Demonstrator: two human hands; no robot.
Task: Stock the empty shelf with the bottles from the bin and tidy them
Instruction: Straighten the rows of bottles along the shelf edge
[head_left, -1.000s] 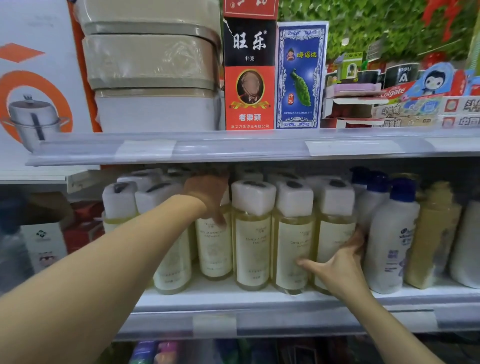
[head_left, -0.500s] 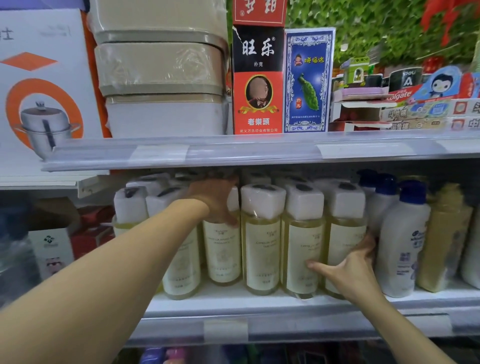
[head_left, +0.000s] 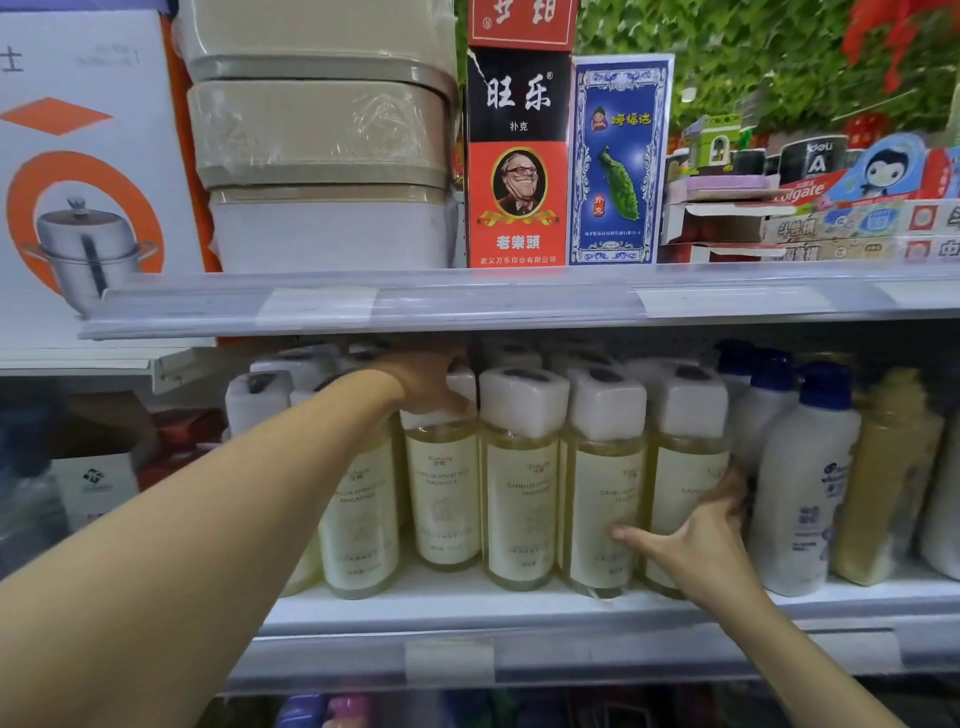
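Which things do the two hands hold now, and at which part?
The left hand grips one yellow bottle by its white cap. The right hand presses the lower labels of two bottles at the row's right end.

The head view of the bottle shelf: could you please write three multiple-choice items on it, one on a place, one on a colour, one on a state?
1. Where does the left hand rest?
A. on a bottle's white cap
B. on the shelf edge
C. on the pot box

2. What colour are the caps of the white bottles right of the yellow bottles?
A. red
B. dark blue
C. green

3. How do the front yellow bottles stand?
A. lying flat
B. upside down
C. upright

Answers: 1 A, its fingers lie over a cap; 2 B, the caps show dark blue; 3 C, caps up, labels forward.
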